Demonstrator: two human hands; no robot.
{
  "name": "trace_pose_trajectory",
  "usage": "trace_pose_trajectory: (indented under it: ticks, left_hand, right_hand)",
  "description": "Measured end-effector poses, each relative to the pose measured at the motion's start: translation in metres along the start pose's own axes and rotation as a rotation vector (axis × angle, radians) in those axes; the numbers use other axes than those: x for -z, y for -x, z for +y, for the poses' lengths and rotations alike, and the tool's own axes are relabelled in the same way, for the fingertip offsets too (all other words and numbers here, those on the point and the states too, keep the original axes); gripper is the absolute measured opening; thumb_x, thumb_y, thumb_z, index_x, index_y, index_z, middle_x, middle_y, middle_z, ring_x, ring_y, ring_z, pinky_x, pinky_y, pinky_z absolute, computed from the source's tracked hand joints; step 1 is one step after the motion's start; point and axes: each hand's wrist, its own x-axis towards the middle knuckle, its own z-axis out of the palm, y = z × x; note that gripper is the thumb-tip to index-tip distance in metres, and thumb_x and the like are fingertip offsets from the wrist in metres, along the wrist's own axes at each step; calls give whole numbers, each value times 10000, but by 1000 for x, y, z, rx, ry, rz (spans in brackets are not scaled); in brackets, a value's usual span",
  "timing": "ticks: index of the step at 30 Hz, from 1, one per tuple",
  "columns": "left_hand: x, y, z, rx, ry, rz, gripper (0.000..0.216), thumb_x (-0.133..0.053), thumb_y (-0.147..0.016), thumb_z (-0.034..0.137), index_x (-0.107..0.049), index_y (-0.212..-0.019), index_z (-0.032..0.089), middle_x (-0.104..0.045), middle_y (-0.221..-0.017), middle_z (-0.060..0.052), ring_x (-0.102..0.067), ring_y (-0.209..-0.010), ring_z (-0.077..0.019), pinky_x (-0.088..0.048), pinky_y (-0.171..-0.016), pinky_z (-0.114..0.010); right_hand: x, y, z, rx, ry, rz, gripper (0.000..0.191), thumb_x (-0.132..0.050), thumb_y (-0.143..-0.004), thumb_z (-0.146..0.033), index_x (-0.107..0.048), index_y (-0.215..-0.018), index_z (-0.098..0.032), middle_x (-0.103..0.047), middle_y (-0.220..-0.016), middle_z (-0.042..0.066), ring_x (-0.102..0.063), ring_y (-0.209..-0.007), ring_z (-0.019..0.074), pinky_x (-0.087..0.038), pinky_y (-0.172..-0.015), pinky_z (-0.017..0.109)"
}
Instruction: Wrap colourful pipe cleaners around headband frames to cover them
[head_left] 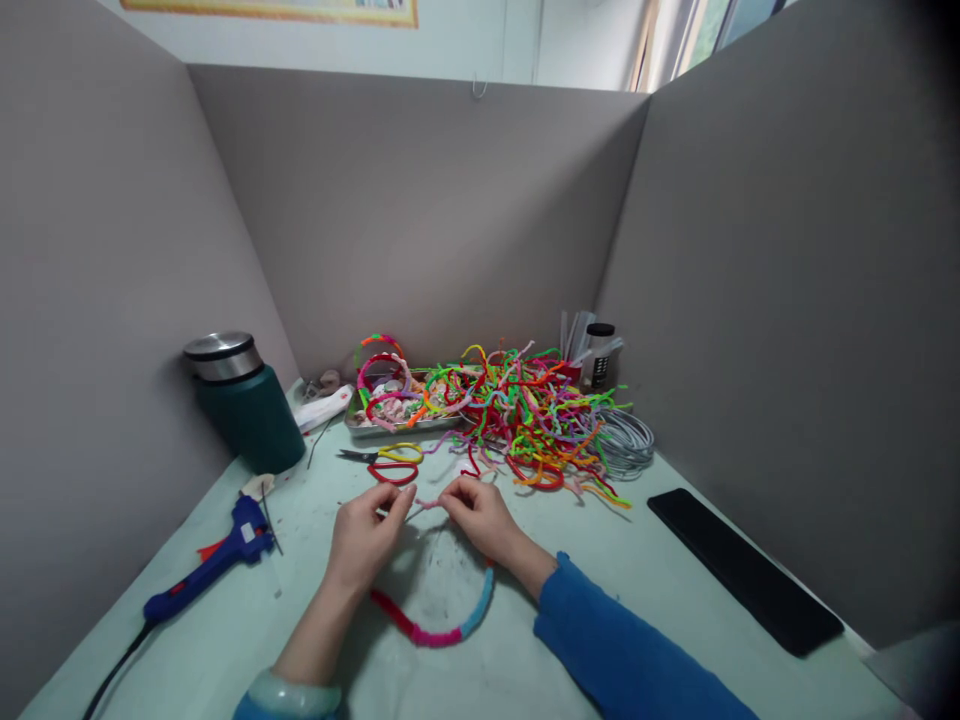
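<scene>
head cam | looks forward and down | close over table [675,560] | partition walls [420,200] around

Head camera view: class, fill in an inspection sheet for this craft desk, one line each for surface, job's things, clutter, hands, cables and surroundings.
Surface: pale green desk, smudged near the middle.
Job's things: headband partly wrapped in red, pink and blue; pink pipe cleaner stretched between both hands.
Clutter: pipe cleaner pile, tray of finished headbands, scissors, blue glue gun, green flask, black phone, wire coil.
Hands: left hand and right hand each pinch the pipe cleaner in a fingertip grip.
Cables: glue gun cord runs off the near edge.
Surroundings: grey partitions on three sides.
</scene>
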Motion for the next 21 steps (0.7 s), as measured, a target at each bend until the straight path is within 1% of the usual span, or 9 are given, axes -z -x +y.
trace_pose_trajectory:
  ticks: [2, 5, 10, 16, 21]
  left_hand:
    - [0, 1, 1, -89, -31, -32, 356, -498, -796, 453, -668, -656, 173, -660, -652, -22, -564, -623, -146, -401, -570, -215]
    - [-3, 1, -2, -154, -92, -69, 265, -537, -783, 395, -709, -737, 199, -708, -761, -32, -609, -681, -159, -431, -623, -228]
    - [-7, -1, -8, -149, -82, -72, 209, -544, -779, 321, -706, -855, 214, -725, -874, -35, -646, -751, -172, -470, -664, -245]
    - [-8, -1, -9, -126, -122, -104, 220, -553, -764, 295, -717, -884, 212, -730, -909, -48, -659, -822, -198, -474, -753, -277]
    - [-10, -1, -11, -119, -141, -159, 246, -534, -770, 288, -721, -911, 216, -731, -918, -49, -655, -838, -211, -462, -751, -285]
  right_hand:
    - [0, 0, 2, -2, -12, -5, 128, -549, -779, -213, -610, -681, -158, -528, -579, -34, -458, -551, 100, -348, -515, 198]
    - [-1, 0, 4, -3, -12, -2, 121, -551, -777, -213, -610, -687, -158, -528, -579, -35, -461, -552, 101, -348, -513, 197]
    - [-1, -1, 5, -9, -22, 5, 115, -547, -779, -215, -606, -696, -162, -534, -586, -34, -463, -552, 99, -347, -512, 196]
    - [-1, -1, 3, -5, -15, -4, 122, -543, -775, -209, -595, -677, -160, -530, -581, -32, -467, -556, 101, -340, -509, 196]
    - [0, 0, 1, 11, -16, -20, 120, -547, -777, -211, -596, -681, -158, -533, -589, -31, -469, -560, 102, -343, -514, 201]
